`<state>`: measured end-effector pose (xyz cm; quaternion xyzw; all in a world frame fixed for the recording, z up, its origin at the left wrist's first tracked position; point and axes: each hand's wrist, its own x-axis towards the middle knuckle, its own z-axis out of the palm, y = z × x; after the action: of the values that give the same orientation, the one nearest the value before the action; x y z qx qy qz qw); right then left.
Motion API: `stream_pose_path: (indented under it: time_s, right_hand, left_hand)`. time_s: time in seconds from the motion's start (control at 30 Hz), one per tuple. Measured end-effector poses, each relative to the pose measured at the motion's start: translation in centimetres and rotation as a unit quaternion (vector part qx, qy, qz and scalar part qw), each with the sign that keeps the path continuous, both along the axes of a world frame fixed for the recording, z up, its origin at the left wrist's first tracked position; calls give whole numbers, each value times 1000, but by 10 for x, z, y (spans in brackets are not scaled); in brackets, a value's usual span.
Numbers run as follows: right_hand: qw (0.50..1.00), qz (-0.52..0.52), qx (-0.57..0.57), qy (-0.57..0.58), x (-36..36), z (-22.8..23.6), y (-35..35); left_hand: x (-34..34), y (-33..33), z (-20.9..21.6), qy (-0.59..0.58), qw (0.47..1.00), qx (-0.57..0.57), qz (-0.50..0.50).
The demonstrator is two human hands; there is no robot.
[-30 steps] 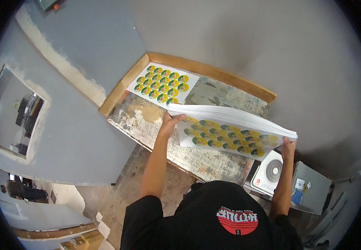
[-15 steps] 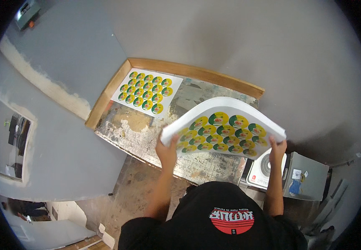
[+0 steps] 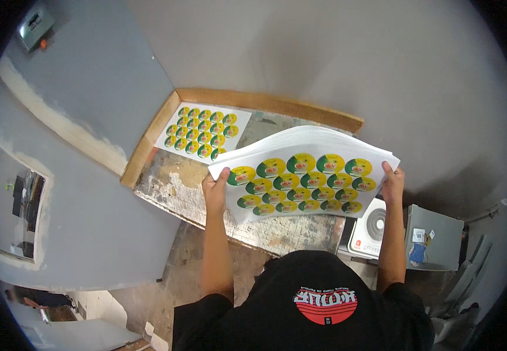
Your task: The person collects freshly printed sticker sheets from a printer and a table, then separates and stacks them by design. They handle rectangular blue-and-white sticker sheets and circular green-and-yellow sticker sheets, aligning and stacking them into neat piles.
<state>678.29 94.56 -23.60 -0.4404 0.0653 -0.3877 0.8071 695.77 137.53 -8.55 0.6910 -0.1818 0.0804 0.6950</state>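
Between my two hands is a stack of large white sheets point(image 3: 304, 193) printed with rows of round yellow-and-green labels. Its far edge bows upward, and several sheet edges show there slightly fanned. My left hand point(image 3: 215, 190) pinches the left corner, thumb on the printed face. On the opposite side, my right hand point(image 3: 393, 182) grips the right corner the same way. The stack is held above the worn table point(image 3: 186, 190). Another sheet of the same round labels point(image 3: 230, 124) lies flat at the table's far left corner.
A wooden rail point(image 3: 277, 105) borders the table's back and left sides against grey walls. Right of the table sits a white appliance with a round vent point(image 3: 375, 225), beside a grey cabinet point(image 3: 438, 234). Part of another person point(image 3: 43, 297) shows at the lower left.
The stack's printed face has tilted further into view, and its bend has flattened somewhat. My left hand has shifted left and up; my right hand has risen slightly.
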Motion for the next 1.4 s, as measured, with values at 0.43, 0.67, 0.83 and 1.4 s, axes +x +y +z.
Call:
stream_pose_path:
  time_s: [0.43,0.67,0.83,1.4]
  right_hand:
    - [994,-39,-57,81,-51,-20,59]
    - [981,-66,-91,156,-29,-49,40]
    - [991,-44,-42,121,-19,-29,43]
    - [885,131,417,160,-18,-198,167]
  left_hand:
    - [-61,12,-18,-101,991,80,-48]
    - [-29,35,-42,-26,993,100,-54]
    - [-21,17,-28,3,996,82,25]
    - [175,-176,-71,-41,752,656,-49]
